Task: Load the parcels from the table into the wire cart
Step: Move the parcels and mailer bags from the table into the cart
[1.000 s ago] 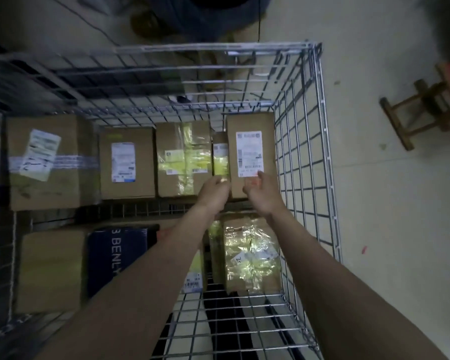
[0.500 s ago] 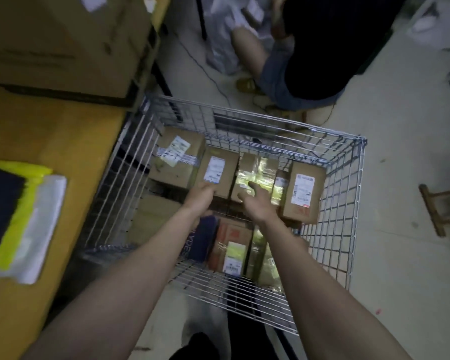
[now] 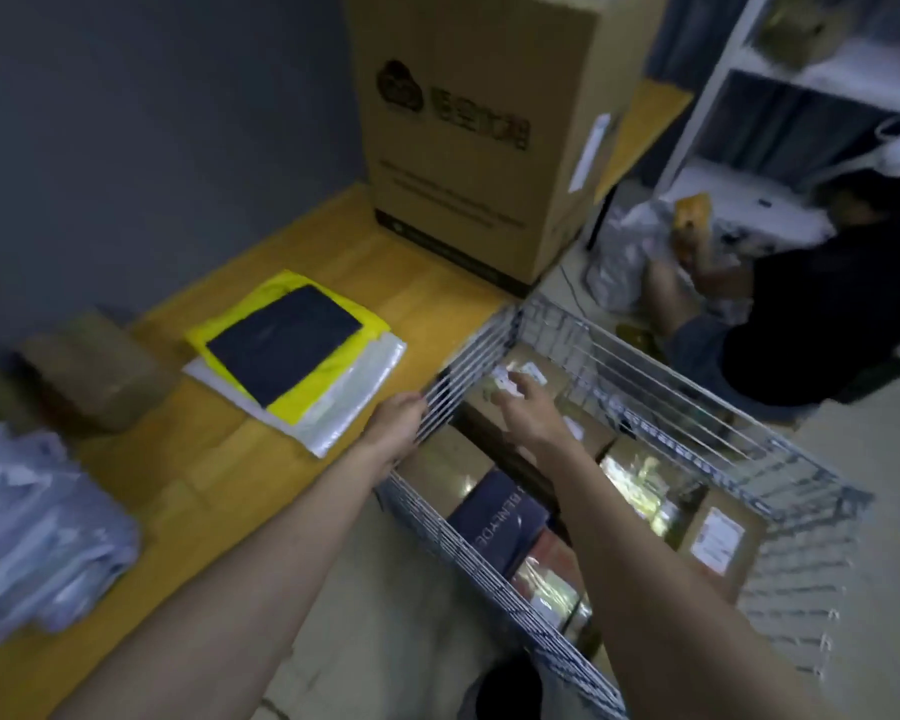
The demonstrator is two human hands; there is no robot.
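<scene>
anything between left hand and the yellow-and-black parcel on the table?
In the head view, only bare table and the clear bags under the yellow-and-black parcel lie between it and the left hand.

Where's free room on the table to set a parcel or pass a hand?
Bare wood on the table between the yellow-and-navy packet and the pile of pale bags; also between that packet and the big carton. The wire cart is crowded with boxes.
</scene>
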